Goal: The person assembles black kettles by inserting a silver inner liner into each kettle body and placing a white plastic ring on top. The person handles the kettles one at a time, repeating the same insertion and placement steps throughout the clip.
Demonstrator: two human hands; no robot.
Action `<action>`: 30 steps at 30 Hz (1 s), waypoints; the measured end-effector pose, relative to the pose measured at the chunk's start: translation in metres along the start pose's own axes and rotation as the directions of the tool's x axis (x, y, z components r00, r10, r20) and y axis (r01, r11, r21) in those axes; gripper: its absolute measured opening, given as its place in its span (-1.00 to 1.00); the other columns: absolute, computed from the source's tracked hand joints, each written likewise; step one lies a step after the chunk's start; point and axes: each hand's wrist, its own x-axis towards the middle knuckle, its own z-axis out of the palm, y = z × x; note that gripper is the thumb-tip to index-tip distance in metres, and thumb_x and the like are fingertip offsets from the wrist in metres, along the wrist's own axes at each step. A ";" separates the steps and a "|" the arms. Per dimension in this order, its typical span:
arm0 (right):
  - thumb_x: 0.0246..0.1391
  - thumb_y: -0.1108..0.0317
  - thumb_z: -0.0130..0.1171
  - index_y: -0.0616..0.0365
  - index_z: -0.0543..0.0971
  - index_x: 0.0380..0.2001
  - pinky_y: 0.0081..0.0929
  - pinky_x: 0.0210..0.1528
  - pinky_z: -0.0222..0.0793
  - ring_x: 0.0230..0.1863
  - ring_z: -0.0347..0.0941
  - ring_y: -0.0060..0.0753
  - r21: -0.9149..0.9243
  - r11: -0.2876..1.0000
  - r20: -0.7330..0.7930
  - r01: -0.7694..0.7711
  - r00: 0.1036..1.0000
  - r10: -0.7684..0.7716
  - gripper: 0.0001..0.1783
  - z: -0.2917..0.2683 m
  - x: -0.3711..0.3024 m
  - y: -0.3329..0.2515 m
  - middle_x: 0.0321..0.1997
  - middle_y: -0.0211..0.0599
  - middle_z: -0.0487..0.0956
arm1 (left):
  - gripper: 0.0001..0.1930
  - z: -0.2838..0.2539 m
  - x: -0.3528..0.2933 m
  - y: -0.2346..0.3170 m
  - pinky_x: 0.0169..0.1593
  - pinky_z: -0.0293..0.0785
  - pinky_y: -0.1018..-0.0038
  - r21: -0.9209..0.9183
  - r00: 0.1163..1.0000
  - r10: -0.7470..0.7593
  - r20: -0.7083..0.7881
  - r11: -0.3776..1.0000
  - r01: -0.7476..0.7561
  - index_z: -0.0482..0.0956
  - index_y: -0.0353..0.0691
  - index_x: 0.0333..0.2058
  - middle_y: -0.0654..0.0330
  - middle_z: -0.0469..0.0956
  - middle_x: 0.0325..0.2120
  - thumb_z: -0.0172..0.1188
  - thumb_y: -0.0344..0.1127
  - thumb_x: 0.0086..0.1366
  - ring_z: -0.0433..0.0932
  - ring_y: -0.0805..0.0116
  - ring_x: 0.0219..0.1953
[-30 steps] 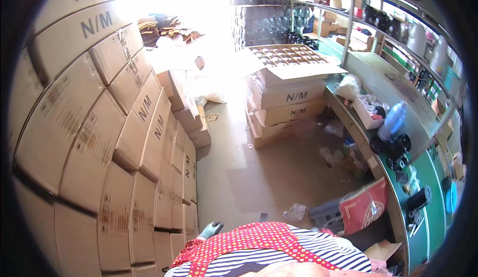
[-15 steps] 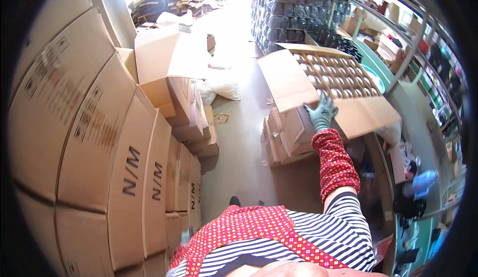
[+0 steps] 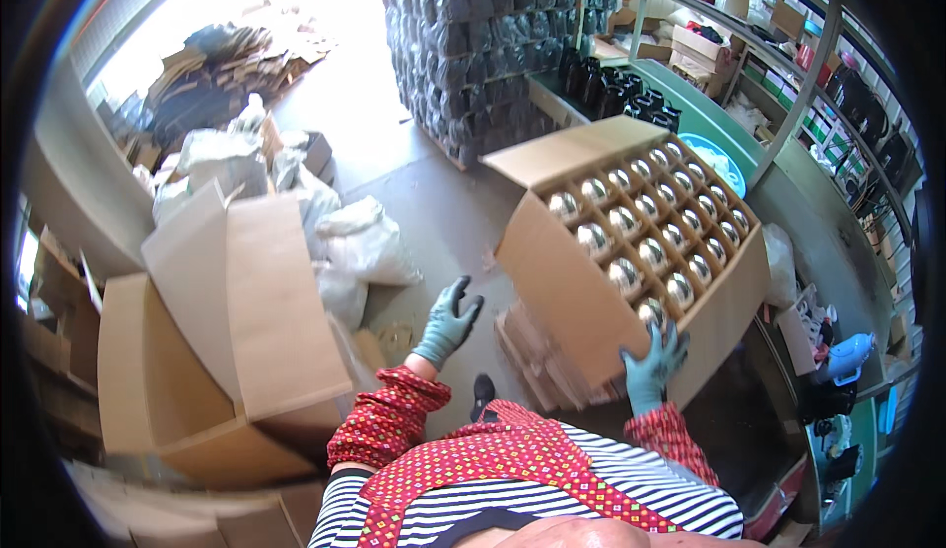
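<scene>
Warehouse floor, bare concrete, bright daylight at the top. Pallet of shrink-wrapped dark bottles (image 3: 473, 45) at upper centre, green shelving (image 3: 788, 104) along the right wall holding small boxes and clutter. White sacks (image 3: 365, 242) and flattened cardboard scrap (image 3: 227, 65) at upper left.

Open carton (image 3: 631, 252) right of centre, tilted, top face tipped toward the camera. Long axis runs lower left to upper right in the view; one flap (image 3: 572, 149) sticks out at the far end. Inside: a cardboard divider grid, each cell holding one shiny silver round-topped item (image 3: 623, 274), can't tell exactly what. It sits over a stack of flat cardboard (image 3: 537, 361) below.

Right hand (image 3: 652, 366), teal glove, fingers spread flat against the carton's near lower edge, supporting it, not wrapped round.

Left hand (image 3: 448, 316), grey-green glove, in the air left of the carton, fingers loosely apart, touching nothing.

Left side: large empty brown box (image 3: 236, 341) with flaps up, more boxes behind it.
</scene>
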 end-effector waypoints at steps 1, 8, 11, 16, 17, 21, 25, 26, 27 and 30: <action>-0.34 0.11 0.71 -0.12 0.52 0.26 0.62 0.43 -0.12 0.56 -0.09 0.52 0.005 0.999 0.050 -0.045 0.998 0.045 -0.02 0.001 0.000 -0.005 0.58 -0.15 0.16 | -0.36 0.005 0.039 0.001 0.31 0.42 0.19 0.111 0.996 0.081 0.046 0.990 -0.085 0.43 -0.32 0.29 -0.17 0.50 0.21 0.35 -0.11 0.34 0.50 -0.09 0.25; -0.39 0.09 0.69 -0.14 0.45 0.31 0.55 0.49 -0.16 0.59 -0.12 0.46 -0.134 0.991 0.203 -0.030 0.978 0.057 0.07 -0.012 0.005 -0.005 0.53 -0.10 0.21 | -0.01 0.049 0.242 -0.005 0.50 0.00 -0.10 0.378 0.932 0.305 0.198 0.853 -0.359 0.12 -0.35 0.46 -0.26 0.17 0.44 0.38 0.11 0.27 0.06 -0.38 0.48; -0.56 0.14 0.75 -0.03 0.34 0.39 0.46 0.52 -0.13 0.58 -0.10 0.42 -0.164 0.968 0.261 -0.189 0.938 0.227 0.29 -0.023 0.016 -0.025 0.54 0.08 0.16 | 0.15 0.071 0.302 -0.039 0.53 -0.20 -0.17 0.396 0.922 0.269 0.279 0.842 -0.366 0.05 -0.41 0.48 -0.34 0.02 0.48 0.31 0.36 0.21 -0.05 -0.41 0.52; -0.65 -0.27 0.67 0.10 0.17 0.54 0.27 0.55 -0.13 0.62 -0.10 0.30 -0.441 0.822 0.352 -0.361 0.772 0.528 0.60 -0.019 0.089 -0.108 0.61 0.12 0.04 | -0.03 0.116 0.344 -0.082 0.54 0.01 0.08 0.038 0.476 0.027 0.879 0.991 -0.126 0.12 -0.32 0.48 -0.22 0.15 0.46 0.01 0.40 0.43 0.08 -0.15 0.53; -0.65 -0.30 0.66 0.09 0.16 0.54 0.26 0.55 -0.13 0.62 -0.11 0.29 -0.316 0.890 0.316 -0.329 0.848 0.426 0.61 0.003 0.118 -0.128 0.62 0.12 0.03 | -0.07 0.110 0.346 -0.096 0.56 -0.02 0.14 -0.045 0.384 0.052 0.922 0.999 -0.027 0.07 -0.29 0.50 -0.18 0.10 0.50 -0.03 0.36 0.47 0.04 -0.09 0.55; -0.41 -0.29 0.62 0.09 0.26 0.50 0.40 0.54 -0.19 0.57 -0.08 0.46 0.019 0.999 0.412 0.030 0.911 -0.035 0.41 0.105 0.255 -0.286 0.58 0.24 0.04 | -0.15 0.116 0.388 -0.139 0.57 -0.04 0.19 -0.262 0.011 0.265 0.964 0.959 -0.112 -0.01 -0.23 0.54 -0.12 0.01 0.54 -0.02 0.22 0.53 0.00 0.00 0.58; -0.24 -0.14 0.48 0.05 0.40 0.40 0.45 0.56 -0.29 0.55 0.05 0.25 -0.111 0.939 0.682 0.325 0.713 -0.166 0.09 0.176 0.312 -0.320 0.47 0.07 0.29 | -0.23 0.076 0.506 -0.112 0.42 0.27 0.17 -0.257 -0.246 0.235 0.941 0.964 -0.063 0.20 -0.18 0.48 -0.14 0.28 0.40 0.17 0.11 0.47 0.30 -0.07 0.42; -0.20 -0.08 0.45 0.05 0.44 0.36 0.43 0.56 -0.27 0.53 0.09 0.20 -0.197 0.902 0.763 0.384 0.638 -0.106 0.00 0.182 0.316 -0.320 0.44 0.03 0.34 | -0.28 0.065 0.534 -0.103 0.36 0.35 0.15 -0.199 -0.252 0.178 0.951 0.978 -0.059 0.26 -0.14 0.45 -0.14 0.37 0.33 0.17 0.10 0.47 0.39 -0.09 0.34; -0.11 0.01 0.39 0.06 0.51 0.26 0.41 0.55 -0.23 0.48 0.16 0.15 -0.232 0.906 0.726 0.355 0.682 -0.081 -0.18 0.190 0.307 -0.317 0.38 -0.04 0.39 | -0.32 0.056 0.560 -0.093 0.29 0.42 0.13 -0.144 -0.261 0.127 0.957 0.988 -0.049 0.32 -0.11 0.43 -0.15 0.46 0.26 0.18 0.09 0.47 0.48 -0.10 0.27; -0.01 0.02 0.30 0.05 0.59 0.10 0.38 0.55 -0.24 0.38 0.22 0.10 -0.358 0.836 0.782 0.416 0.622 0.025 -0.40 0.207 0.296 -0.310 0.24 -0.09 0.45 | -0.33 0.045 0.618 -0.138 0.31 0.40 0.17 -0.260 -0.112 0.247 0.962 0.959 -0.113 0.33 -0.15 0.42 -0.15 0.47 0.26 0.14 0.11 0.50 0.47 -0.09 0.28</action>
